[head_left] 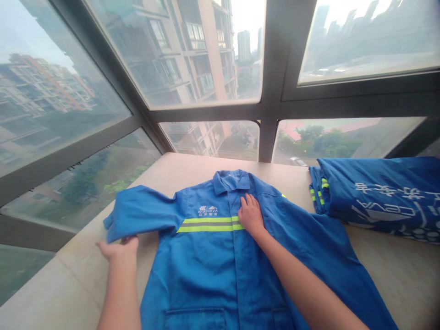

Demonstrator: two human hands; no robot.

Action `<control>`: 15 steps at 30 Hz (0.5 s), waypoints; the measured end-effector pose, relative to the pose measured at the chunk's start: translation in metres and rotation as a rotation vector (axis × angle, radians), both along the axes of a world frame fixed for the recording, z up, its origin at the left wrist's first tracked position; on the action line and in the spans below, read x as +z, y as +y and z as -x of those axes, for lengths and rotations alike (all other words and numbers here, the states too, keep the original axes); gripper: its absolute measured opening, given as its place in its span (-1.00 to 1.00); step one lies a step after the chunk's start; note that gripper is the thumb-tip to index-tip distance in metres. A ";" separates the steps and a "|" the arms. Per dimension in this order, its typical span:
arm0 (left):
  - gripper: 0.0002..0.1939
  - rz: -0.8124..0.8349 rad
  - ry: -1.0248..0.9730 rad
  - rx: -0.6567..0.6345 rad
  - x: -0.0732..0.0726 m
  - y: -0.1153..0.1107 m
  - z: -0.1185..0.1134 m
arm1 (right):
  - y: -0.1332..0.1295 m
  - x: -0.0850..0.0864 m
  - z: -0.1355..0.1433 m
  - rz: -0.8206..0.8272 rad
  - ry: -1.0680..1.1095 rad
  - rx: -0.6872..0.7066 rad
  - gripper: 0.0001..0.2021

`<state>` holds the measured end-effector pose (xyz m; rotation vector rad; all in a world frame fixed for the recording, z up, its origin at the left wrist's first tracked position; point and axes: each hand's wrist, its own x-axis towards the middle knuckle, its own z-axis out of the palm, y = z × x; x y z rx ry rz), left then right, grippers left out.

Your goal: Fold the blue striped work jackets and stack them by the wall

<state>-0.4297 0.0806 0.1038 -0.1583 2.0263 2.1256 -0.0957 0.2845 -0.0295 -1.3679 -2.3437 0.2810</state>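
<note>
A blue work jacket (202, 261) lies front up, with its collar toward the window and a yellow-green and grey stripe across the chest. My right hand (252, 214) rests flat on the chest beside the front placket, fingers stretched toward the collar. At the near edge of the folded-over sleeve (144, 208) on the left is my left hand (120, 247). Its thumb sticks out to the side, away from the cloth, and its other fingers are partly hidden under the sleeve. The opposite sleeve (343, 256) slopes down to the right.
A folded stack of blue clothing (374, 197) with white lettering lies at the right on the pale stone sill (192, 164). Window panes in dark frames (271, 82) rise behind and along the left, with buildings and trees outside.
</note>
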 end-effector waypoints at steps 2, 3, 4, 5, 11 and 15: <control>-0.35 -0.075 0.043 -0.094 -0.007 -0.009 -0.010 | 0.000 0.000 0.000 0.003 0.000 0.000 -0.51; -0.38 -0.107 0.043 -0.145 -0.009 -0.013 -0.012 | 0.000 0.000 0.001 0.005 0.001 0.002 -0.51; -0.44 -0.123 0.017 -0.195 -0.010 -0.017 -0.013 | 0.000 -0.001 0.001 0.006 0.003 0.003 -0.51; -0.49 -0.115 -0.026 -0.220 -0.009 -0.020 -0.010 | 0.000 -0.001 0.001 0.006 0.005 0.004 -0.51; -0.37 -0.033 0.087 -0.123 0.022 -0.031 0.049 | 0.003 -0.005 0.003 -0.004 0.012 0.001 -0.52; -0.46 -0.073 0.372 0.009 0.065 -0.025 0.069 | 0.004 -0.008 0.003 -0.014 0.029 0.003 -0.52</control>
